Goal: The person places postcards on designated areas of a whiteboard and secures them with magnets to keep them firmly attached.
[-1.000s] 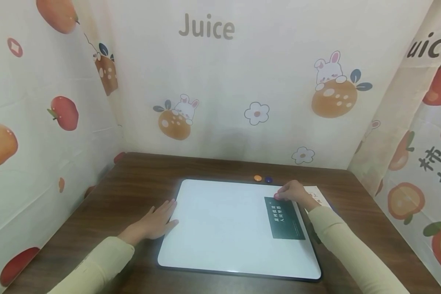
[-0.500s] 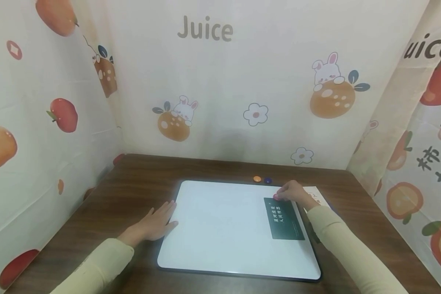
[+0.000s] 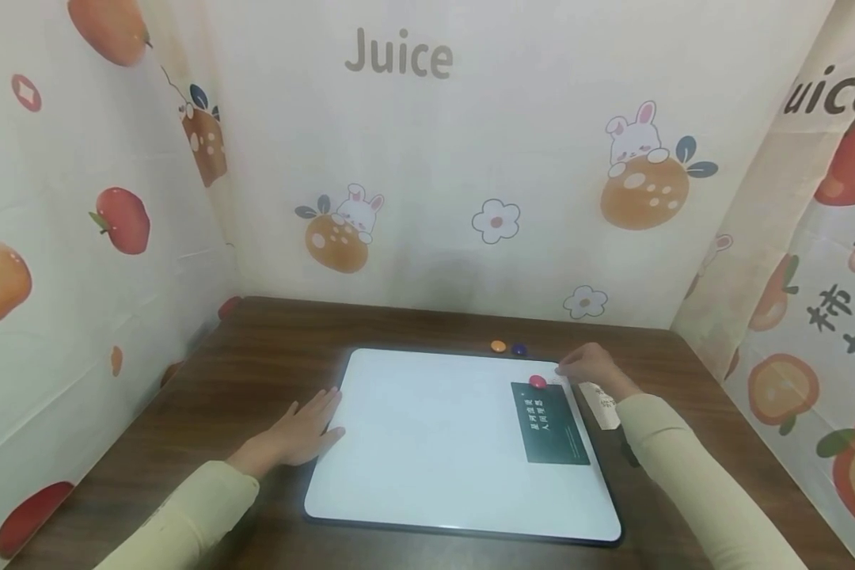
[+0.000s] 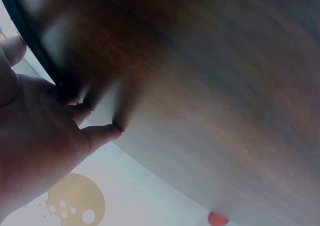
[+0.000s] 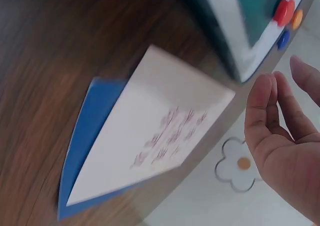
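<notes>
You're facing a pale, rabbit-print back cloth [image 3: 427, 142]; fruit-print left cloth [image 3: 57, 237] and right cloth [image 3: 791, 229] are hanging at your sides, dark brown wood-grain table [image 3: 271, 356] is standing between them.

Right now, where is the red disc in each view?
Head: the red disc, right of centre, at the far edge of the green card.
Left wrist: not in it.
Right wrist: the red disc, at upper right, beside an orange disc and a blue disc.
Shared landmark: the whiteboard, only partly visible in the wrist views.
</notes>
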The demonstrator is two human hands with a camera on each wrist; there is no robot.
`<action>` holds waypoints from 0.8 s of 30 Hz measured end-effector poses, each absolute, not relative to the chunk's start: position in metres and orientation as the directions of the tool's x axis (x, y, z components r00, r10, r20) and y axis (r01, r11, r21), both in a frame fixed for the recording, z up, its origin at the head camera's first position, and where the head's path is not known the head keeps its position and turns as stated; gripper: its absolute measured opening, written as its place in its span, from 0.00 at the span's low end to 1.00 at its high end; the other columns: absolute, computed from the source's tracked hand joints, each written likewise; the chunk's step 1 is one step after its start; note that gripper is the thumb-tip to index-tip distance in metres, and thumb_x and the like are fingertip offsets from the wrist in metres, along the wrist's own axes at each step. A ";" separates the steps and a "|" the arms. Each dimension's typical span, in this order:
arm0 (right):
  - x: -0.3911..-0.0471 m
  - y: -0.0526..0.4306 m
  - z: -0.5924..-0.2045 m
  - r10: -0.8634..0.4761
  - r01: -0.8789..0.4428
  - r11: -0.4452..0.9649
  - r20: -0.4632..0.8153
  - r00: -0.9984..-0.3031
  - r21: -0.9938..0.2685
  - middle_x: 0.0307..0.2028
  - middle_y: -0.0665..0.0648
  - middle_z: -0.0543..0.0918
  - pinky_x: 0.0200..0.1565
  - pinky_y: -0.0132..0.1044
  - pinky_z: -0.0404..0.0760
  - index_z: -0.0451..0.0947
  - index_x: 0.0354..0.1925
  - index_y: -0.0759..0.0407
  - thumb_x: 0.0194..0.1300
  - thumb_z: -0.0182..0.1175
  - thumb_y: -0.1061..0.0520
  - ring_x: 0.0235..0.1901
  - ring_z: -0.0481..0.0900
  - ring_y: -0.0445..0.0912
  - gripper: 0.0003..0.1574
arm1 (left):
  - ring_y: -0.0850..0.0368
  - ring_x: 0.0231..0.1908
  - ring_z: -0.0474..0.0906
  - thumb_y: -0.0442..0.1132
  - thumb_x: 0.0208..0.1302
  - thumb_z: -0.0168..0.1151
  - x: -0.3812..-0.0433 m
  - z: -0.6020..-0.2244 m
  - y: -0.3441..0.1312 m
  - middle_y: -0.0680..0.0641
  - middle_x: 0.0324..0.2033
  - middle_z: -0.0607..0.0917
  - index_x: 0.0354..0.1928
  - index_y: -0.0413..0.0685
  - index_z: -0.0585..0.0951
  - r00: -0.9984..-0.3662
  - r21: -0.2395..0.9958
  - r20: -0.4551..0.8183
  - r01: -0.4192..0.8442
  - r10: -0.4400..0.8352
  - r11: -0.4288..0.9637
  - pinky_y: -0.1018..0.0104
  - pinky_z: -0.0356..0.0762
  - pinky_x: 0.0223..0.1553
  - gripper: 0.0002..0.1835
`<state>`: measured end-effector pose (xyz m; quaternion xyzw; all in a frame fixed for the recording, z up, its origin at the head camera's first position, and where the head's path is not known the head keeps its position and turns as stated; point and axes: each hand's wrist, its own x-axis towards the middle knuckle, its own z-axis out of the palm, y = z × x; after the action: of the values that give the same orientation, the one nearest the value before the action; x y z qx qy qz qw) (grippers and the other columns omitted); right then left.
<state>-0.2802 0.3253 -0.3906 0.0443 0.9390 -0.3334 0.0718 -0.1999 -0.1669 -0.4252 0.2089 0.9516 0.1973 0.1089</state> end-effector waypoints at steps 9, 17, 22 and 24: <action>-0.277 0.361 -0.387 0.069 0.143 0.794 -0.147 -0.987 -0.591 0.44 0.75 0.78 0.44 0.54 0.80 0.76 0.46 0.79 0.61 0.61 0.60 0.42 0.80 0.65 0.21 | 0.37 0.71 0.41 0.51 0.72 0.48 -0.200 -0.426 -0.168 0.36 0.72 0.50 0.72 0.34 0.51 -0.887 0.420 -0.127 0.356 0.443 0.835 0.33 0.37 0.64 0.37; -0.279 0.379 -0.380 0.154 0.244 0.770 -0.199 -0.968 -0.590 0.47 0.77 0.76 0.45 0.56 0.78 0.75 0.46 0.78 0.59 0.62 0.61 0.46 0.76 0.68 0.22 | 0.36 0.71 0.41 0.50 0.72 0.48 -0.199 -0.424 -0.167 0.35 0.72 0.50 0.72 0.33 0.51 -0.887 0.428 -0.127 0.356 0.445 0.831 0.32 0.37 0.64 0.37; -0.277 0.384 -0.379 0.191 0.281 0.743 -0.210 -0.959 -0.607 0.50 0.78 0.73 0.47 0.59 0.75 0.72 0.48 0.79 0.58 0.61 0.62 0.49 0.72 0.69 0.24 | 0.36 0.71 0.41 0.50 0.72 0.48 -0.199 -0.424 -0.167 0.35 0.72 0.50 0.72 0.33 0.51 -0.886 0.426 -0.120 0.362 0.448 0.829 0.32 0.38 0.64 0.37; -0.276 0.386 -0.380 0.209 0.300 0.733 -0.218 -0.953 -0.611 0.50 0.78 0.72 0.48 0.59 0.75 0.71 0.49 0.80 0.59 0.60 0.63 0.50 0.72 0.69 0.24 | 0.36 0.71 0.41 0.50 0.72 0.48 -0.199 -0.424 -0.167 0.35 0.72 0.50 0.72 0.33 0.51 -0.886 0.425 -0.116 0.365 0.450 0.828 0.32 0.38 0.64 0.37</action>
<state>-0.2760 0.3856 -0.3802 0.1370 0.9284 -0.3389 0.0672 -0.1993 -0.1674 -0.4242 0.2143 0.9502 0.1997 0.1063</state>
